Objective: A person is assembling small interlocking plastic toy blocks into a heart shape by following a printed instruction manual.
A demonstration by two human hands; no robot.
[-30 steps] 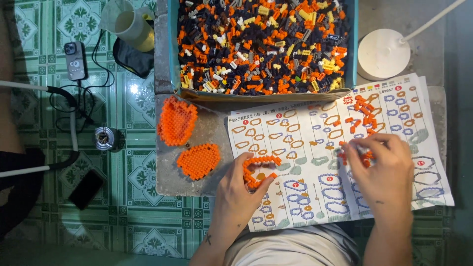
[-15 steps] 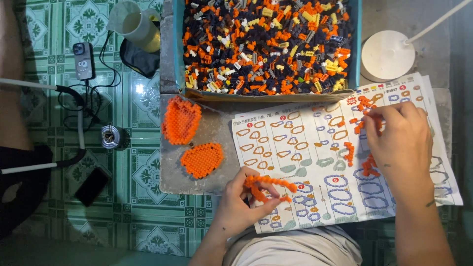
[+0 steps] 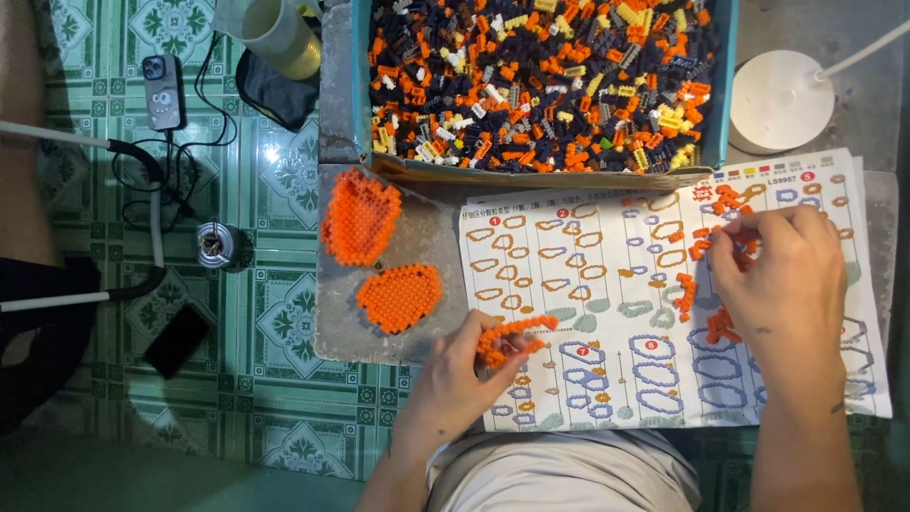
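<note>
Two bare hands are working over a printed instruction sheet (image 3: 607, 313) lying on a grey slab. At about seven o'clock in the view, the left hand (image 3: 455, 379) is curling its fingers and thumb around a curved strip of orange bricks (image 3: 512, 338), holding it just above the sheet's lower left corner. At about three o'clock, the right hand (image 3: 782, 284) is resting palm down on the sheet with its fingertips bending in on a few small orange bricks (image 3: 725, 237); whether it is actually gripping one, I cannot tell. More loose orange pieces (image 3: 684, 289) are lying on the sheet just beside that hand, at its nine o'clock. Up at twelve o'clock, a blue tray (image 3: 358, 85) is sitting heaped with orange, black, white and yellow bricks. To the left of the sheet, at about ten o'clock, two flat finished orange panels (image 3: 360, 216) (image 3: 398, 296) are lying near each other on the slab. A white round lamp base (image 3: 779, 100) is standing at two o'clock, and a phone (image 3: 163, 90) is lying on the green tiled floor at ten o'clock.
</note>
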